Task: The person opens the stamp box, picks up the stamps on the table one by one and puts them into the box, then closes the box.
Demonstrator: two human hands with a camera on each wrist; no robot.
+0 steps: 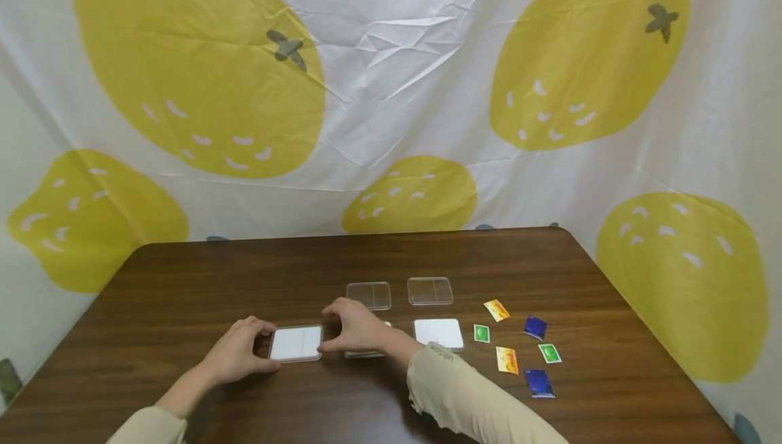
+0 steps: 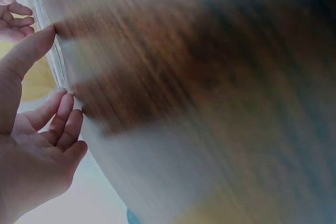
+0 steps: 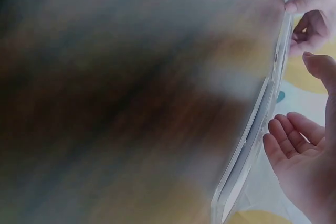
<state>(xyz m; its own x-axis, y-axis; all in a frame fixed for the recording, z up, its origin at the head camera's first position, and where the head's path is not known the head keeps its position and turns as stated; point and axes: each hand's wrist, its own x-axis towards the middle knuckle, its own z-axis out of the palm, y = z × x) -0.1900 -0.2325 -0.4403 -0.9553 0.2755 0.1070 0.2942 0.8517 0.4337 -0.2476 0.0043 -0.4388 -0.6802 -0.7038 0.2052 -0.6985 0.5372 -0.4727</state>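
Observation:
In the head view a shallow clear plastic case (image 1: 296, 343) with a white insert lies on the table's left side. My left hand (image 1: 238, 350) holds its left end, with the fingers at the far corner and the thumb at the near one. Beside the case's right edge is my right hand (image 1: 356, 327); its thumb and fingers are spread, the thumb tip at or very near the edge. Under that hand a second white-filled case (image 1: 366, 354) is mostly hidden. The right wrist view shows the right hand (image 3: 304, 150) with loosely bent fingers and nothing between them.
A third white case (image 1: 438, 334) lies to the right. Behind are two clear plastic lids (image 1: 368, 296), (image 1: 430, 290). Small orange packets (image 1: 507, 360), dark blue packets (image 1: 540, 383) and green ones (image 1: 481, 333) lie on the right. A lemon-print curtain (image 1: 391, 125) hangs behind the table (image 1: 183, 281).

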